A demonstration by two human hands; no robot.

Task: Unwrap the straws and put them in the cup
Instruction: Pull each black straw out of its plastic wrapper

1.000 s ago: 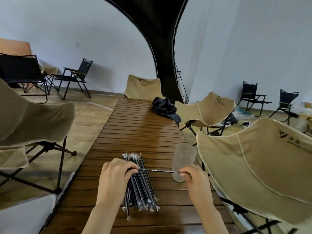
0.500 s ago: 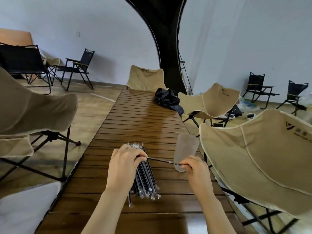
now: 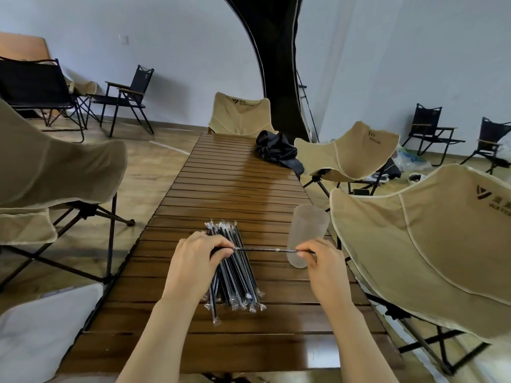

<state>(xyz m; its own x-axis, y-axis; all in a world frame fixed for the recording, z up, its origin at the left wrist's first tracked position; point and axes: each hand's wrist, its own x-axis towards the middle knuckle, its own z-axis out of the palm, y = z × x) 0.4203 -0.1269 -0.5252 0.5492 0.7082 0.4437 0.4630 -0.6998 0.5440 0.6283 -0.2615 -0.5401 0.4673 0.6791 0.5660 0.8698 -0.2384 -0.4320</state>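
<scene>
Black plastic in a clear, crinkled sleeve: that is the single straw (image 3: 265, 249) we hold level on the near side of the cup (image 3: 309, 228), its right end crossing the cup's lower wall; whether the two touch we cannot tell. Our left hand (image 3: 193, 261) pinches the end farthest from the cup, fingers curled tight over it. Our right hand (image 3: 323, 262) pinches the other end, low against the cup, between thumb and forefinger, the other fingers folded in.

The cup is a tall, frosted, translucent tumbler that flares slightly toward its rim and stands upright on the table (image 3: 235, 178).

Left of the cup lies the pile of wrapped straws (image 3: 237, 277), a loose bundle of thin black rods, each in glossy film with pinched, frilly ends. Our left hand partly covers it.

Under the cup, the table is made of narrow dark-brown wooden slats with a soft sheen. Well beyond the cup sits a crumpled black fabric bundle (image 3: 276, 149).

Just right of the cup curves the tan canvas shell of a folding chair (image 3: 428, 258), edged in pale piping on black legs. A second tan chair (image 3: 354, 150) stands farther beyond the cup.
</scene>
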